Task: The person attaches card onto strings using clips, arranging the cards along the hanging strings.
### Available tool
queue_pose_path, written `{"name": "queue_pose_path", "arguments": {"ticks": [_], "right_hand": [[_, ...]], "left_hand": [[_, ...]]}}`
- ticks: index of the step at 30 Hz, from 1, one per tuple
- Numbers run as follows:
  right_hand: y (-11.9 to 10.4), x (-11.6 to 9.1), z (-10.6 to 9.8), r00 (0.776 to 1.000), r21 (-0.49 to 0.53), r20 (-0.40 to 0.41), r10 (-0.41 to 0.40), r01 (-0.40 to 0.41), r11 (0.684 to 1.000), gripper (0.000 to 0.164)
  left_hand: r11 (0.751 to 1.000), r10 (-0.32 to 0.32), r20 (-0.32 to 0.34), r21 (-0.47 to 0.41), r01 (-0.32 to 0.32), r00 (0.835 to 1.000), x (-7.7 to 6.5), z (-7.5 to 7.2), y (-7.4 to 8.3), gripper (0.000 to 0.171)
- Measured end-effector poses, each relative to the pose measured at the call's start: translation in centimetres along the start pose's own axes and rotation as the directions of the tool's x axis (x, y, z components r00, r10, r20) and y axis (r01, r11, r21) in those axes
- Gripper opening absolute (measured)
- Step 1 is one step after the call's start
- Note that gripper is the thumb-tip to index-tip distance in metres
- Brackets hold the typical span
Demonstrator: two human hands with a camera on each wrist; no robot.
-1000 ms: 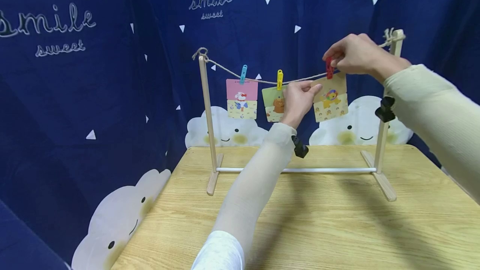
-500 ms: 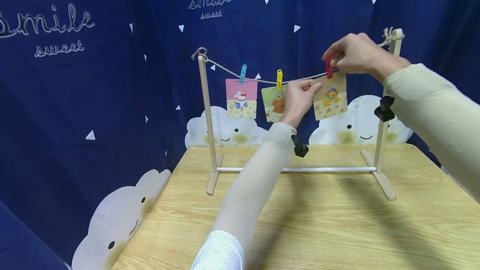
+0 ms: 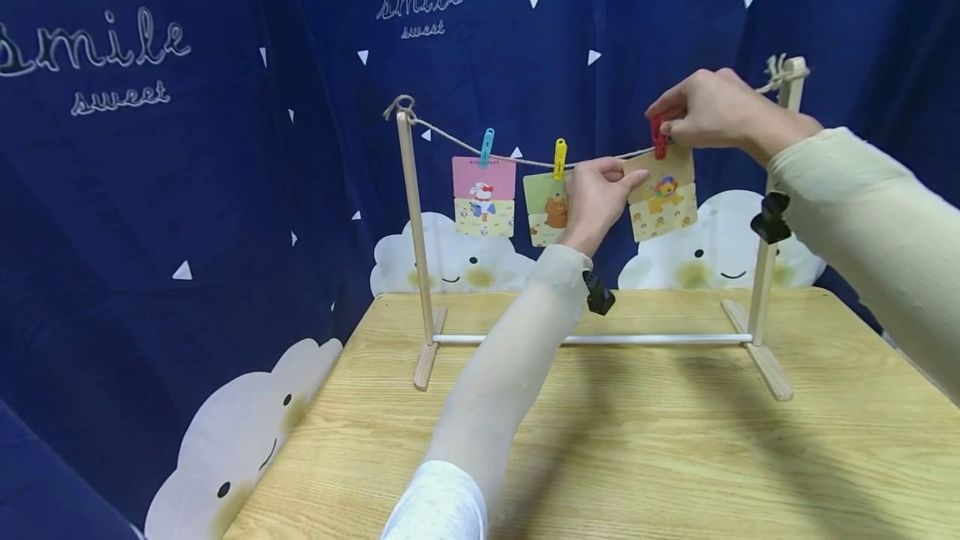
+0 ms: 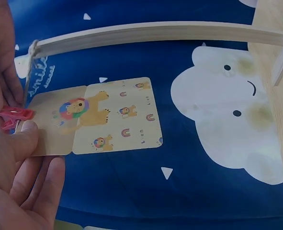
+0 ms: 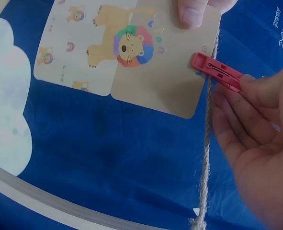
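A tan card with a lion on it (image 3: 663,198) hangs at the right part of a twine line (image 3: 450,138). My left hand (image 3: 596,198) pinches the card's upper left corner between thumb and fingers, close to the twine. With thumb and fingertips, my right hand (image 3: 712,111) grips the handle end of a red clothespin (image 3: 660,140). In the right wrist view the jaws of the red clothespin (image 5: 218,71) lie over the card's top edge and the twine. The left wrist view shows the lion card (image 4: 96,117) from the front, its lower part uncovered.
A pink rabbit card (image 3: 483,182) hangs from a blue clothespin (image 3: 487,146). Beside it, a green bear card (image 3: 542,194) hangs from a yellow clothespin (image 3: 560,159), partly behind my left hand. Wooden posts (image 3: 416,232) joined by a white rod (image 3: 660,340) stand on the table (image 3: 675,457).
Both hands keep their holds in nearly the same place. The lion card and red clothespin have shifted very slightly to the right.
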State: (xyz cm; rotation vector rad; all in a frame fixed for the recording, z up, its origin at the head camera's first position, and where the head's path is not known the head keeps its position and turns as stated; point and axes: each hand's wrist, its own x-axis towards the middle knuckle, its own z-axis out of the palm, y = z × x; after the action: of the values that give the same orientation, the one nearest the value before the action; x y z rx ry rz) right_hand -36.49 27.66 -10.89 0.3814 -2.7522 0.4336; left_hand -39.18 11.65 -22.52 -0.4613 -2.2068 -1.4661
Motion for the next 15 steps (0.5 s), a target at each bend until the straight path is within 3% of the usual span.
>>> {"name": "queue_pose_path", "arguments": {"ticks": [6, 15], "right_hand": [[0.2, 0.0, 0.0, 1.000, -0.002, -0.009, -0.001, 0.001, 1.000, 0.046], [0.2, 0.1, 0.0, 1.000, 0.002, -0.002, 0.001, -0.001, 1.000, 0.046]], "left_hand": [[1.000, 0.001, 0.007, -0.002, -0.001, 1.000, -0.3, -0.4, 0.1, 0.017], [0.998, 0.030, 0.031, -0.049, -0.029, 0.999, -1.0, -1.3, 0.1, 0.023]]}}
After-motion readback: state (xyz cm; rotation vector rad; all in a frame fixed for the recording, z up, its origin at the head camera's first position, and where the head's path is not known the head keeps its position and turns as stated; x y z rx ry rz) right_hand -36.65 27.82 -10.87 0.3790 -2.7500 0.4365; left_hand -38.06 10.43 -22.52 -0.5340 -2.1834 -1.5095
